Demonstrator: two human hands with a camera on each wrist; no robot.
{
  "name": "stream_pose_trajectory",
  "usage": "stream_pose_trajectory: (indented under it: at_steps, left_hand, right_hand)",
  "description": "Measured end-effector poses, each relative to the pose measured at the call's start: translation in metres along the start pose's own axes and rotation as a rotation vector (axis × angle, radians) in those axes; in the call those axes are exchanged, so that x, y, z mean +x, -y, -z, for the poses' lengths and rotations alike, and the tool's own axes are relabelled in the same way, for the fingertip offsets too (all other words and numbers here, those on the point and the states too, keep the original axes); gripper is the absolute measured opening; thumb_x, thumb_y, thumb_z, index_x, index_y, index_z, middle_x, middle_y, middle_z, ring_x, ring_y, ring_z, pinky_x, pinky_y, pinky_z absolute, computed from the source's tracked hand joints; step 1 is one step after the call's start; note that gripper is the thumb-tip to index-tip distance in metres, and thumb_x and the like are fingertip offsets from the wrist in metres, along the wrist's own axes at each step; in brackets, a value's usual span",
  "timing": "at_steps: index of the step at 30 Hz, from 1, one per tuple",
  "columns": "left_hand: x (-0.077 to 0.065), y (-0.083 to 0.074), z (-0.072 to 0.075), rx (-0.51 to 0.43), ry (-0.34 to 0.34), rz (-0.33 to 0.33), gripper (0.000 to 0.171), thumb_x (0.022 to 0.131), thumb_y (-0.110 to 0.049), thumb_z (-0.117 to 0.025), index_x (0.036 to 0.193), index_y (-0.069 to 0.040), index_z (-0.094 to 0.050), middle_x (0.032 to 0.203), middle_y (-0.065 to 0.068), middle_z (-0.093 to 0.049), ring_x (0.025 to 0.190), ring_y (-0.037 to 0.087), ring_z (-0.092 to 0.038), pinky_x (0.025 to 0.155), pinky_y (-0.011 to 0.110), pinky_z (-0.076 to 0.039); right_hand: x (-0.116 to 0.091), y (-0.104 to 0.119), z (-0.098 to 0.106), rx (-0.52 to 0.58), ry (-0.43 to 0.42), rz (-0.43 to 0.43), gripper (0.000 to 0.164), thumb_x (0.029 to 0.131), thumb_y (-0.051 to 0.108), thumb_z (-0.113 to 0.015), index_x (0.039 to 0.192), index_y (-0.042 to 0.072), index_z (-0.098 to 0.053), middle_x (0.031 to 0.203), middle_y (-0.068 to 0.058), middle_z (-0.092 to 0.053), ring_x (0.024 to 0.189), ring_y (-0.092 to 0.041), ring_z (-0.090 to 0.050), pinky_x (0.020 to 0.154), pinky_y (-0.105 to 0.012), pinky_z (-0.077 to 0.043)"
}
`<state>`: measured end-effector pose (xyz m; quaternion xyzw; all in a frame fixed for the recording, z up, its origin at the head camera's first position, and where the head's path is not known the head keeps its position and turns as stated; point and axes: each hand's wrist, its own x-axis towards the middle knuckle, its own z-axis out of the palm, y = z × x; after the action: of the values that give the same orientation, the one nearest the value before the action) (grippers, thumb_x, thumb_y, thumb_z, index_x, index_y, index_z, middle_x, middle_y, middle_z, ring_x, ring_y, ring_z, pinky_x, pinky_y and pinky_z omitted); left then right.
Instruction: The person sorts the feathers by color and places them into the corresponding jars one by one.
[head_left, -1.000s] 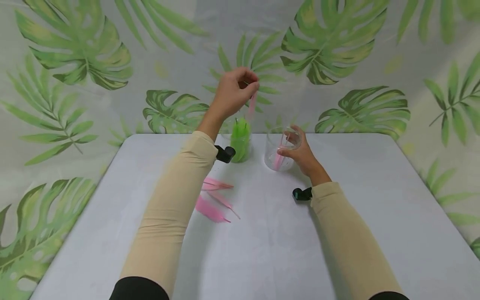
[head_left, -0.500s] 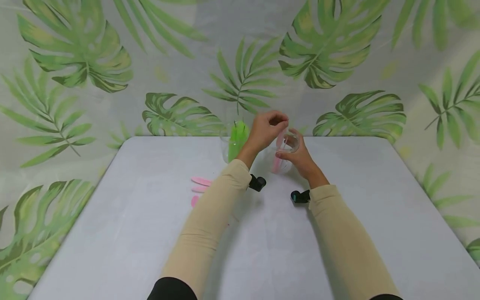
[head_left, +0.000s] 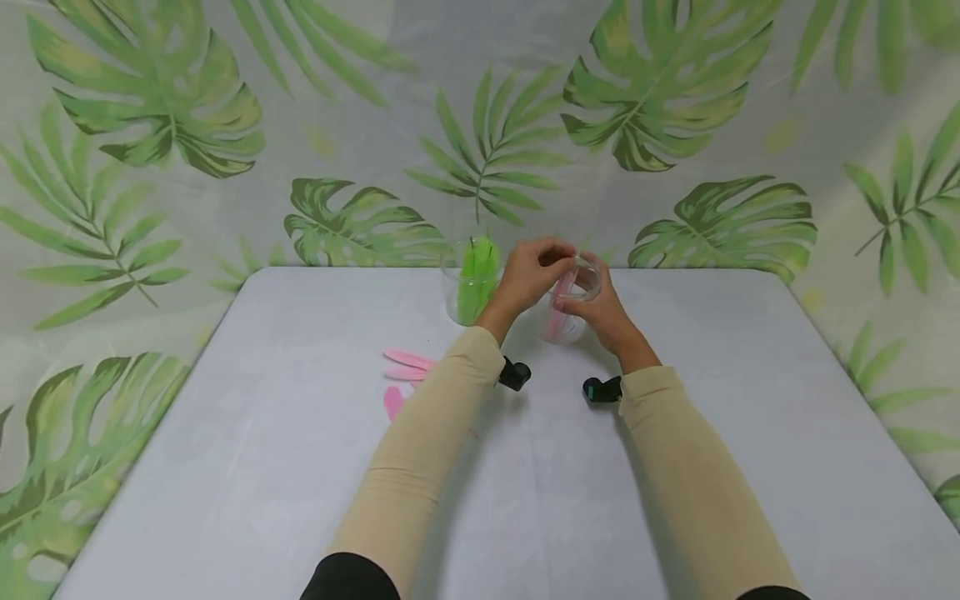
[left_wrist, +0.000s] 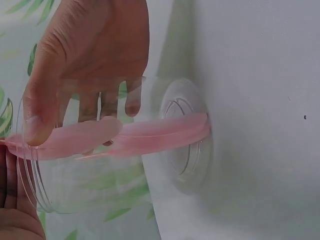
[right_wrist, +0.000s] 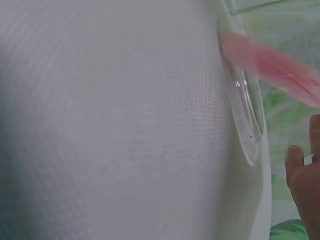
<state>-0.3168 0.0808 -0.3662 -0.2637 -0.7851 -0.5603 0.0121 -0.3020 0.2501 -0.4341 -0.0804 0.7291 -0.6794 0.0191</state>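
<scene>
In the head view my left hand (head_left: 528, 271) is at the mouth of a clear jar (left_wrist: 90, 192), pinching a pink feather (left_wrist: 75, 141) by its quill. Most of that feather hangs inside the jar, as the left wrist view shows. A second pink feather (left_wrist: 165, 134) leans lower down in the same jar, its tip near the base. My right hand (head_left: 606, 312) grips the upper part of the jar from the right, thumb in front and fingers behind. The jar stands upright on the white table (head_left: 675, 325).
Left of the hands stands another clear jar (head_left: 451, 287) filled with green feathers (head_left: 477, 279). Several pink feathers (head_left: 406, 360) lie on the table, partly hidden by the left sleeve (head_left: 420, 433). A leaf-patterned cloth (head_left: 360, 100) hangs behind the table.
My left hand has come right and down from above the green feathers to the jar's mouth, bringing the pink feather into it. My right hand has stayed on the jar.
</scene>
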Motion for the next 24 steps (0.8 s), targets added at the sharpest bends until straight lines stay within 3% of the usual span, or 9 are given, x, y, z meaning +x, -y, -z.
stream_pose_trajectory:
  at_steps: [11, 17, 24]
  left_hand:
    - [-0.003, 0.005, -0.005, -0.008, -0.014, -0.009, 0.025, 0.097, -0.015, -0.064, 0.117, -0.001, -0.070, 0.115, 0.013, -0.072, 0.104, 0.022, -0.069, 0.087, 0.022, -0.055]
    - [-0.007, 0.006, -0.004, 0.004, -0.022, -0.004, 0.026, 0.097, -0.015, -0.064, 0.118, 0.000, -0.069, 0.115, 0.014, -0.072, 0.105, 0.023, -0.069, 0.088, 0.023, -0.055]
    - [-0.005, 0.005, -0.005, 0.029, -0.001, -0.005, 0.026, 0.098, -0.018, -0.064, 0.118, -0.004, -0.070, 0.116, 0.011, -0.072, 0.105, 0.021, -0.068, 0.088, 0.023, -0.055]
  right_hand:
    - [0.000, -0.004, 0.000, -0.028, -0.006, -0.018, 0.094, 0.091, 0.010, -0.070, 0.157, 0.025, -0.005, 0.164, -0.011, -0.021, 0.151, -0.024, -0.024, 0.096, -0.020, -0.044]
    - [0.000, -0.006, -0.001, -0.028, 0.007, -0.041, 0.096, 0.090, 0.011, -0.070, 0.158, 0.025, -0.004, 0.165, -0.009, -0.020, 0.152, -0.023, -0.023, 0.090, -0.015, -0.047]
    - [-0.007, 0.011, -0.002, -0.030, 0.024, -0.042, 0.098, 0.090, 0.013, -0.070, 0.159, 0.021, 0.000, 0.165, -0.014, -0.017, 0.151, -0.030, -0.024, 0.090, -0.018, -0.047]
